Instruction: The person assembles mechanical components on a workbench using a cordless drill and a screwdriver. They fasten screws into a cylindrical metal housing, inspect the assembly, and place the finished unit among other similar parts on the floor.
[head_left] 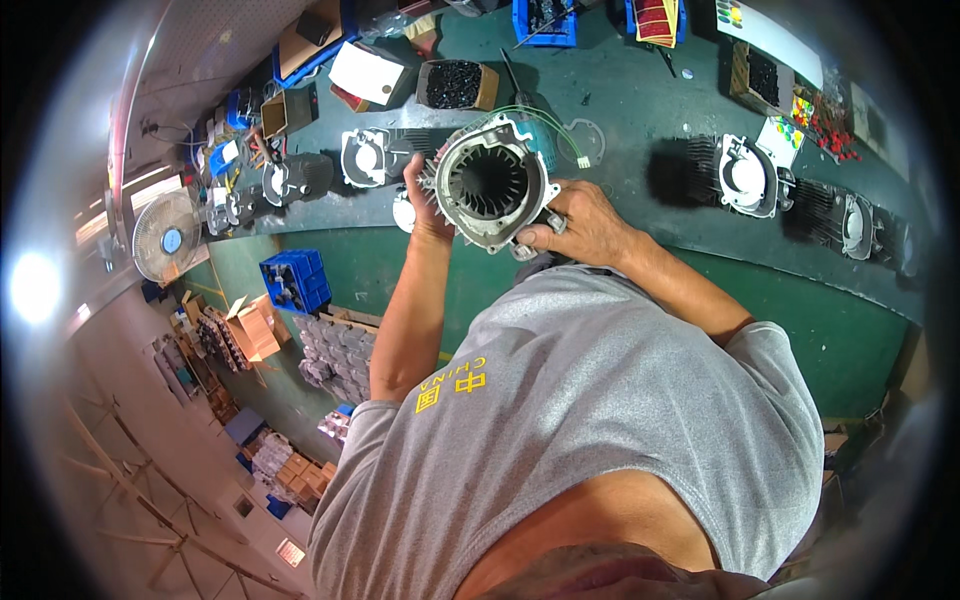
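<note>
Between my two hands is a grey cast-metal motor housing (490,182), its round open end facing up and showing dark fins inside. My left hand (427,205) grips its left side, with the fingers mostly hidden behind it. Around the lower right side, near a small projecting lug, my right hand (585,222) is closed on the housing. A green wire with a white connector (584,161) lies just beyond it, beside a thin gasket-like outline (590,140) on the bench. The housing is held at the bench's near edge, in front of my body.
Similar housings stand on the green bench (640,120), including one at left (365,158) and one at right (745,175). A box of small black parts (457,85) and blue bins (545,22) sit at the back. A fan (168,238) and a blue crate (296,281) are at left.
</note>
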